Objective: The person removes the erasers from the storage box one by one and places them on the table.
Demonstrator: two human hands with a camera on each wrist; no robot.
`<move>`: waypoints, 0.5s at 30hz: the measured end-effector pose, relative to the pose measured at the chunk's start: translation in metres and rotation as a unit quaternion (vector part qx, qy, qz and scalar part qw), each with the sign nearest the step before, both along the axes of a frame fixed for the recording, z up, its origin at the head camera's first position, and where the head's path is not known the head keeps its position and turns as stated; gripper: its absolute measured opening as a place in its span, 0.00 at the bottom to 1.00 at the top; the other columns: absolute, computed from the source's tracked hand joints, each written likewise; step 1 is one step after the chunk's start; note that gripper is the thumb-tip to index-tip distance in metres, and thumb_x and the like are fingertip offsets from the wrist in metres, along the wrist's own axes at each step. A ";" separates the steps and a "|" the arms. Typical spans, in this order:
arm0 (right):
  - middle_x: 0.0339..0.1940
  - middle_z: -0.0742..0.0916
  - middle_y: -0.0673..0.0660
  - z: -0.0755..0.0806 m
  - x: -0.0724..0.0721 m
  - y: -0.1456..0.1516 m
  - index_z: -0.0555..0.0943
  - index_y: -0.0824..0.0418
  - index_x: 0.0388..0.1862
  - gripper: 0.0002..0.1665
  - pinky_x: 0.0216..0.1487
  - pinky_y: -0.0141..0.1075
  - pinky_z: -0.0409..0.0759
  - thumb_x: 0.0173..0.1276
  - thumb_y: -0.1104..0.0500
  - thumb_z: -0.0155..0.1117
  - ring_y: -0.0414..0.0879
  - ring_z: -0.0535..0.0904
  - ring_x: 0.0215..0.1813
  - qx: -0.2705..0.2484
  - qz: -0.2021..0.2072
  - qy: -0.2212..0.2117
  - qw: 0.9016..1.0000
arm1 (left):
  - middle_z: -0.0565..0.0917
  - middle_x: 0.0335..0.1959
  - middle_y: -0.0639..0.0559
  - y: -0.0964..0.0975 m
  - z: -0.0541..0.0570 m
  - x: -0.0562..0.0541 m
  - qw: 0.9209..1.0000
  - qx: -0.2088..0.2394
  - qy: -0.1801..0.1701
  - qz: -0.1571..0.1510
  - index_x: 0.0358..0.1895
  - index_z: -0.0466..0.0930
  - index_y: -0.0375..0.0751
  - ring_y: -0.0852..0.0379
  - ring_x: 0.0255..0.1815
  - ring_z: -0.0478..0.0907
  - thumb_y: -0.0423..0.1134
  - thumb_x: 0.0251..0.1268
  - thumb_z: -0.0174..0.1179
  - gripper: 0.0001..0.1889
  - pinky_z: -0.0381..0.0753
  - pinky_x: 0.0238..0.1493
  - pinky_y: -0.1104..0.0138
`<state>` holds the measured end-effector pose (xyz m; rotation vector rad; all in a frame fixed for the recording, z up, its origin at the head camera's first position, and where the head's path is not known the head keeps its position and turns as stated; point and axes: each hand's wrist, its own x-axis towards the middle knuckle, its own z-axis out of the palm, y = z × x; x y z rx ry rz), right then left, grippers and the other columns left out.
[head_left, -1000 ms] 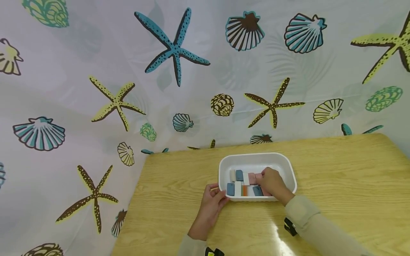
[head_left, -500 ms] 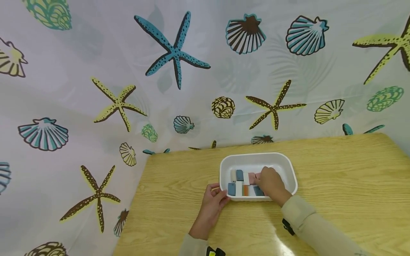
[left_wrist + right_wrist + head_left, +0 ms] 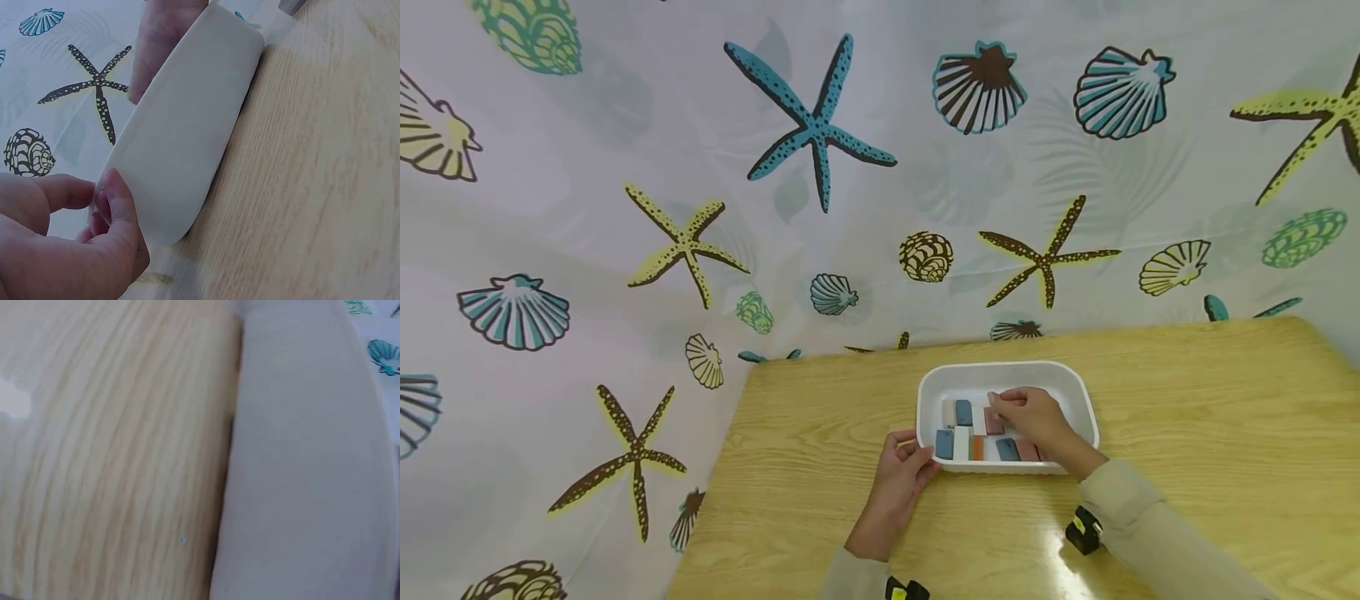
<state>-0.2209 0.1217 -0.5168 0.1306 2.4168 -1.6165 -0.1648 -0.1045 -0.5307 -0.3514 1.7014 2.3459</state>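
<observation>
A white plastic tray (image 3: 931,392) stands on the wooden table and holds small flat blocks in two rows: blue (image 3: 944,444), white (image 3: 961,444), orange-and-white (image 3: 977,448) and pink (image 3: 1027,451). My left hand (image 3: 901,475) grips its near left corner; the left wrist view has thumb and fingers pinching the rim (image 3: 107,159). Inside the tray, my right hand (image 3: 1033,417) pinches a small pink block (image 3: 995,403) above the back row, partly hidden by the fingers. Another pink block (image 3: 994,423) lies just below the fingertips. The right wrist view shows only the tray's outer wall (image 3: 306,462).
The wooden table (image 3: 820,408) extends on both sides of the tray and in front of it. A pale curtain (image 3: 865,167) printed with starfish and shells hangs behind and to the left. Dark wrist devices (image 3: 1082,531) sit under both sleeves.
The right hand has lifted slightly and turned, its fingertips shifting left over the back row. More of the front-row pink block shows now. The left hand keeps its hold on the corner.
</observation>
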 end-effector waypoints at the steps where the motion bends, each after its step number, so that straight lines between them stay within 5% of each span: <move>1: 0.47 0.82 0.62 0.002 0.001 0.000 0.74 0.70 0.54 0.32 0.48 0.42 0.77 0.66 0.44 0.56 0.51 0.78 0.47 -0.032 0.005 -0.008 0.999 | 0.70 0.39 0.45 0.000 -0.001 0.000 1.000 -0.001 -0.001 0.000 0.57 0.59 0.32 0.54 0.35 0.76 0.27 0.63 0.56 0.22 0.80 0.42 0.66; 4: 0.49 0.81 0.62 0.006 0.003 -0.001 0.69 0.74 0.59 0.31 0.54 0.42 0.75 0.70 0.49 0.53 0.49 0.78 0.50 -0.158 0.031 -0.035 0.986 | 0.70 0.39 0.44 -0.001 -0.002 0.001 1.000 -0.004 -0.001 -0.001 0.57 0.59 0.33 0.54 0.35 0.76 0.27 0.63 0.56 0.22 0.80 0.42 0.66; 7: 0.47 0.80 0.60 0.011 0.007 0.000 0.70 0.73 0.55 0.22 0.55 0.41 0.74 0.72 0.57 0.49 0.46 0.77 0.48 -0.305 0.054 -0.064 0.949 | 0.70 0.39 0.45 -0.002 -0.002 0.001 1.000 -0.002 0.001 -0.004 0.57 0.59 0.33 0.55 0.35 0.76 0.28 0.63 0.56 0.22 0.80 0.42 0.67; 11: 0.42 0.79 0.56 0.017 0.015 0.000 0.75 0.67 0.44 0.13 0.49 0.33 0.77 0.74 0.62 0.43 0.42 0.76 0.43 -0.477 0.077 -0.096 0.870 | 0.70 0.38 0.45 -0.002 -0.002 0.003 1.000 0.000 0.010 -0.012 0.57 0.58 0.31 0.55 0.35 0.76 0.27 0.63 0.56 0.22 0.80 0.41 0.67; 15: 0.46 0.77 0.56 0.023 0.024 0.000 0.73 0.66 0.49 0.17 0.50 0.28 0.75 0.75 0.62 0.36 0.42 0.75 0.45 -0.594 0.120 -0.111 0.788 | 0.70 0.38 0.45 -0.004 -0.002 0.005 1.000 0.002 0.014 -0.014 0.57 0.58 0.30 0.56 0.34 0.75 0.28 0.63 0.56 0.23 0.80 0.40 0.68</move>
